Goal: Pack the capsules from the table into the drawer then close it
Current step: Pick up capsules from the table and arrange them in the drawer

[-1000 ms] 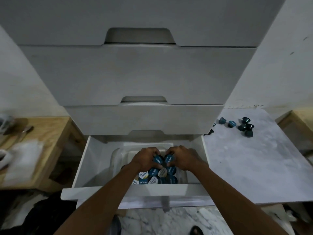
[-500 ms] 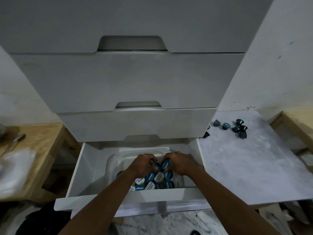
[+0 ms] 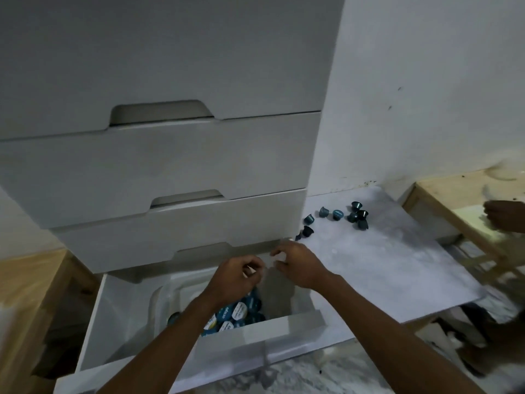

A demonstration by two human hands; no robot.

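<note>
We hold our left hand (image 3: 235,275) and right hand (image 3: 298,265) empty with fingers loosely curled, packed capsules (image 3: 237,314) in the open drawer (image 3: 255,334) just below our fingertips, loose capsules (image 3: 338,214) on the table (image 3: 383,265) beyond our right fingers.

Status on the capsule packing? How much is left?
Partly done. A pile of capsules already sits in the open drawer. Both hands, left and right, look empty above it. Left: about nine capsules on the table, then closing the drawer.
</note>
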